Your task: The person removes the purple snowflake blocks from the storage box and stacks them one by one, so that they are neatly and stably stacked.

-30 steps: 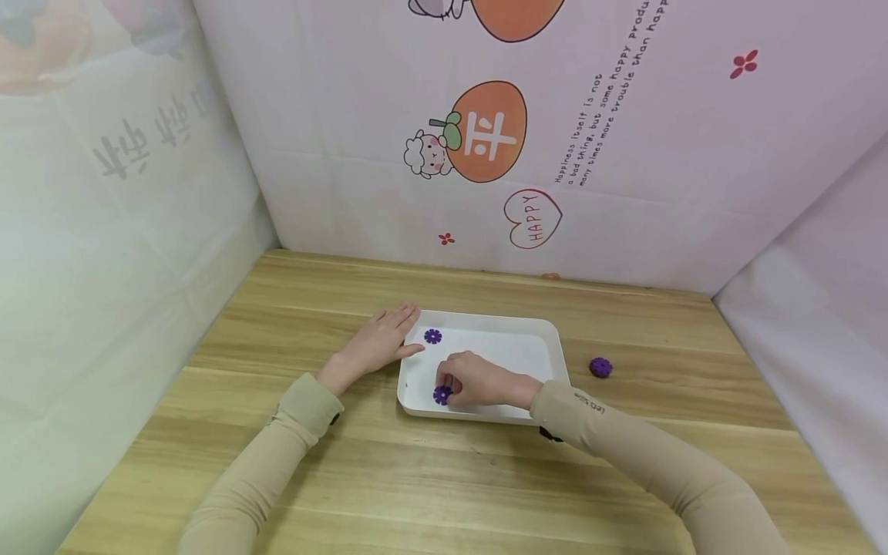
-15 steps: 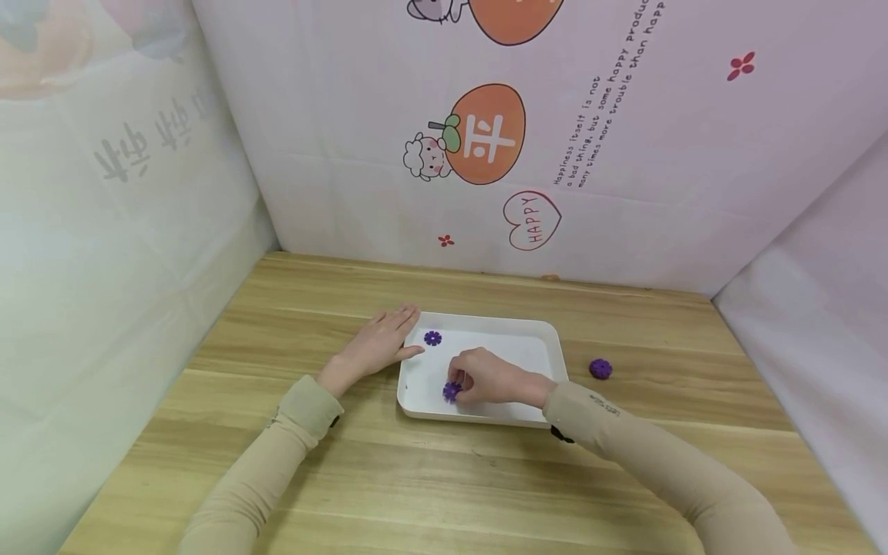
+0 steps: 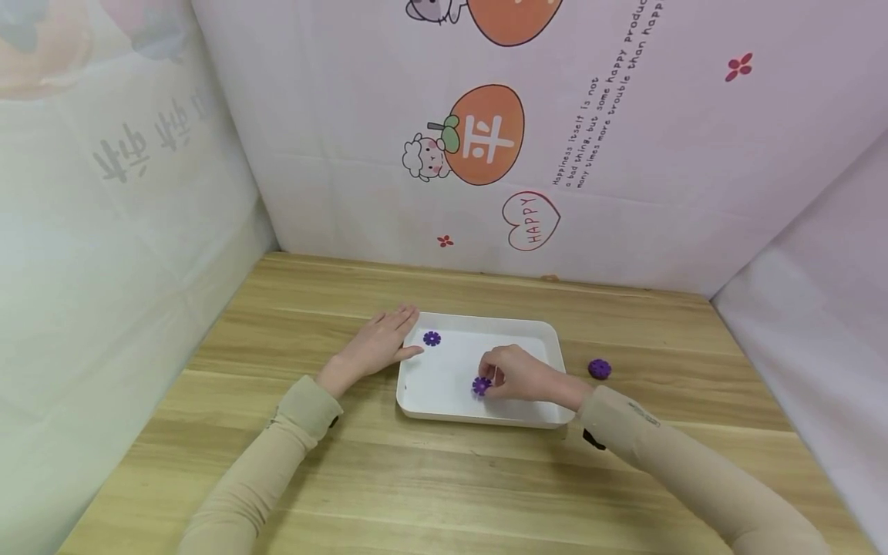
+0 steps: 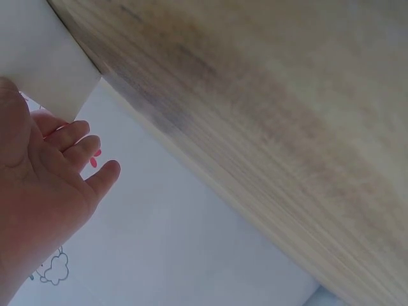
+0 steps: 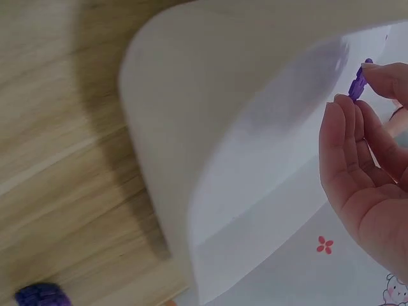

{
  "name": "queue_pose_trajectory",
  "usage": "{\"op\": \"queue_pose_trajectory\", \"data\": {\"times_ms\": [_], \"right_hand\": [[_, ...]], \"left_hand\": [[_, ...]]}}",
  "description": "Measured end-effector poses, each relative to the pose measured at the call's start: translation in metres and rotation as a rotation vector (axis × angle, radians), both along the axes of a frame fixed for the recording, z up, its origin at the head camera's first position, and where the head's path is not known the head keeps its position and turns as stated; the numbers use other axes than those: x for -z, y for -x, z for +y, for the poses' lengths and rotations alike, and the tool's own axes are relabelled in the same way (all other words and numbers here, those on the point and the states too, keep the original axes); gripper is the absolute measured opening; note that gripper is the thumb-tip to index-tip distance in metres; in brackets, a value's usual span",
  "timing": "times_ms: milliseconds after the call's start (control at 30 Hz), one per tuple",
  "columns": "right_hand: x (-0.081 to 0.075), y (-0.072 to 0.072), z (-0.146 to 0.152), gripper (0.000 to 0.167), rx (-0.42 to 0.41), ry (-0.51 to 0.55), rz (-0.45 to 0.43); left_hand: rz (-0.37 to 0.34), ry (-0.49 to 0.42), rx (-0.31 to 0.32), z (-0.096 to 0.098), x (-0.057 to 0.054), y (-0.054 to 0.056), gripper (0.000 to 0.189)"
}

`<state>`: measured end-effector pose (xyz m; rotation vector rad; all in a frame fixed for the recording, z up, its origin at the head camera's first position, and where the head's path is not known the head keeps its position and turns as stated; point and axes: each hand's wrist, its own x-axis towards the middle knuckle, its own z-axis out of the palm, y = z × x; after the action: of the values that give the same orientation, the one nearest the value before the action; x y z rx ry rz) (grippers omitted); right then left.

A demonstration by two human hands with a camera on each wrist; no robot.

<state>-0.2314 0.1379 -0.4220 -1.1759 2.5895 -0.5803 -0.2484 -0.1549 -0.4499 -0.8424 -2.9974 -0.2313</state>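
Observation:
A white rectangular tray (image 3: 444, 378) sits on the wooden table. My left hand (image 3: 378, 344) rests at its left end with fingers extended. The left wrist view shows that hand (image 4: 48, 166) beside the tray's wall (image 4: 44, 64). Over the tray floor, my right hand (image 3: 522, 375) pinches a purple snowflake disc (image 3: 482, 386) between thumb and fingers. Edge-on, the same disc (image 5: 359, 81) appears at the fingertips in the right wrist view. Another purple snowflake disc (image 3: 432, 338) lies flat in the tray's far left corner.
Right of the tray, a small pile of purple snowflake discs (image 3: 600, 368) lies on the wooden table (image 3: 388, 478). A printed cloth wall (image 3: 347, 154) stands along the table's back, and white cloth (image 3: 139, 308) hangs at the left side.
My right hand has moved right across the tray, carrying the pinched snowflake disc from the left end toward the middle. My left hand and the other disc have stayed in place.

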Motion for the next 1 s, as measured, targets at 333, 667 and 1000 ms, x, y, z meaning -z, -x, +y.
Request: {"op": "queue_pose_trajectory", "data": {"times_ms": [333, 667, 1000], "right_hand": [[-0.009, 0.001, 0.033, 0.017, 0.104, 0.008, -0.024], [-0.025, 0.005, 0.073, 0.017, 0.235, 0.02, -0.085], [-0.033, 0.007, 0.103, 0.016, 0.299, 0.016, -0.009]], "left_hand": [[-0.009, -0.014, 0.001, -0.001, -0.001, -0.002, 0.076], [-0.011, -0.002, 0.001, -0.001, 0.0, -0.001, 0.077], [0.01, -0.013, 0.014, -0.002, 0.0, -0.002, 0.077]]}}
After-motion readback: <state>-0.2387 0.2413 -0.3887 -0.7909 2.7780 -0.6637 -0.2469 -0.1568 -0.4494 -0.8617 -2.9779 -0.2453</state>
